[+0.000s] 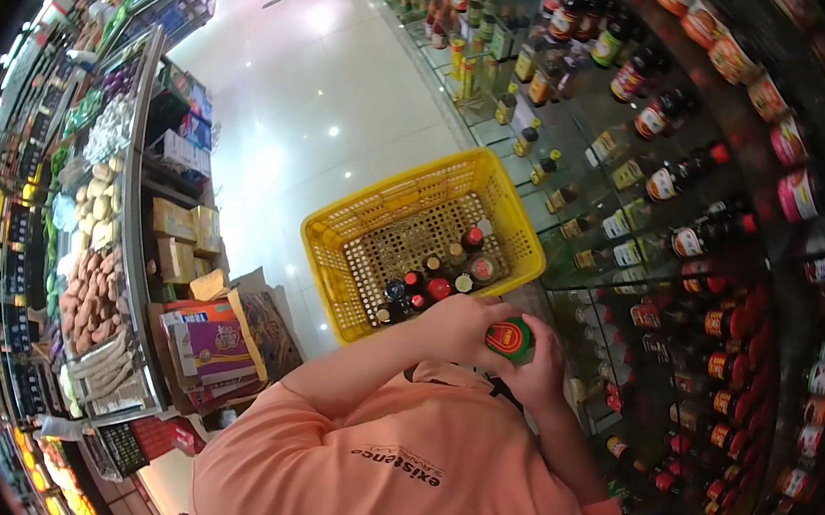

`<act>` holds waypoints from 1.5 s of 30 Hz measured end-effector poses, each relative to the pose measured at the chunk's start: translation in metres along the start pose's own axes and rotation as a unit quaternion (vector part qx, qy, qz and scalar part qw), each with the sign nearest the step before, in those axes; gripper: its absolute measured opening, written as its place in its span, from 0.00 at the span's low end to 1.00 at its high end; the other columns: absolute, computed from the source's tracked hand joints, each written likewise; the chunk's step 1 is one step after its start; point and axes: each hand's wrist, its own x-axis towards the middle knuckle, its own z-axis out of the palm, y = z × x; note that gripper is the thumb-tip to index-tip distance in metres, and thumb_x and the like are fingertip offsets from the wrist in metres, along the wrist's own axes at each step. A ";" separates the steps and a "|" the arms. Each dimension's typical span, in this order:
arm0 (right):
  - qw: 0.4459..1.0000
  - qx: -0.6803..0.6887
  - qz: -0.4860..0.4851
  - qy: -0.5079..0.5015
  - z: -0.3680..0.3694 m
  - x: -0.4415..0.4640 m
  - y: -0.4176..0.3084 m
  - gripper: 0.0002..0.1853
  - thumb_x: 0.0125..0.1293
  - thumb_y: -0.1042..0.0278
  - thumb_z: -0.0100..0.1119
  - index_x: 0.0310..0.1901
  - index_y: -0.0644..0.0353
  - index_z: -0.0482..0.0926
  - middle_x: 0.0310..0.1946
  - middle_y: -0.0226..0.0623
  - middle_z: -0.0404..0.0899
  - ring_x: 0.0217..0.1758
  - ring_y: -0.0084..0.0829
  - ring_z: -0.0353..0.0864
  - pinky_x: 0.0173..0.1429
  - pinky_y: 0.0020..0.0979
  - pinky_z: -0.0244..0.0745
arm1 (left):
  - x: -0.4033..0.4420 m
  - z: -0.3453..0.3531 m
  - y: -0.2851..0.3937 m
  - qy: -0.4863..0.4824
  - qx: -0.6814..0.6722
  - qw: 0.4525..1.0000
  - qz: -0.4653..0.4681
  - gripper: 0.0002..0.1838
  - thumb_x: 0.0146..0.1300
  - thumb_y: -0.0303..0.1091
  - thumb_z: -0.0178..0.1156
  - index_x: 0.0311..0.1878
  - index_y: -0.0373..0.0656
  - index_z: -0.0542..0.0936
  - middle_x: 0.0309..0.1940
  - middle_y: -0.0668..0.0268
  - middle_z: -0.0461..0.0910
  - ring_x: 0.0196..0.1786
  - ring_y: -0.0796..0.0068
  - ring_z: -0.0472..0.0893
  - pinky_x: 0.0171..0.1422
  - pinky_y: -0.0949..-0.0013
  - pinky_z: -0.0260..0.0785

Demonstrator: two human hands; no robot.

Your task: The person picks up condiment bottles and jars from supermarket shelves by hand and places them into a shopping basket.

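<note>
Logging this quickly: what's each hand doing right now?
Left hand: holding the green-lidded jar, fingers curled against it.
Right hand: holding the same jar from its other side.

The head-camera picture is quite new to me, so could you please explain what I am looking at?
There is no machine here: a person works with two bare hands. The single picture comes from a camera on the person's head, looking forward and down past an orange shirt. The left hand and right hand hold a green-lidded container between them. Just ahead is a yellow basket with several capped containers inside. Shelved bottles fill the right side; heaped produce lies to the left.
</note>
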 end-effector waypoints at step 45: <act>0.831 0.108 0.525 -0.146 0.043 -0.204 0.166 0.16 0.69 0.68 0.63 0.56 0.63 0.78 0.39 0.35 0.83 0.40 0.23 0.80 0.46 0.29 0.76 | -0.071 0.215 -0.530 0.271 -0.183 0.730 -0.601 0.48 0.49 0.52 0.76 0.69 0.34 0.70 0.54 0.48 0.83 0.55 0.53 0.83 0.61 0.56 0.74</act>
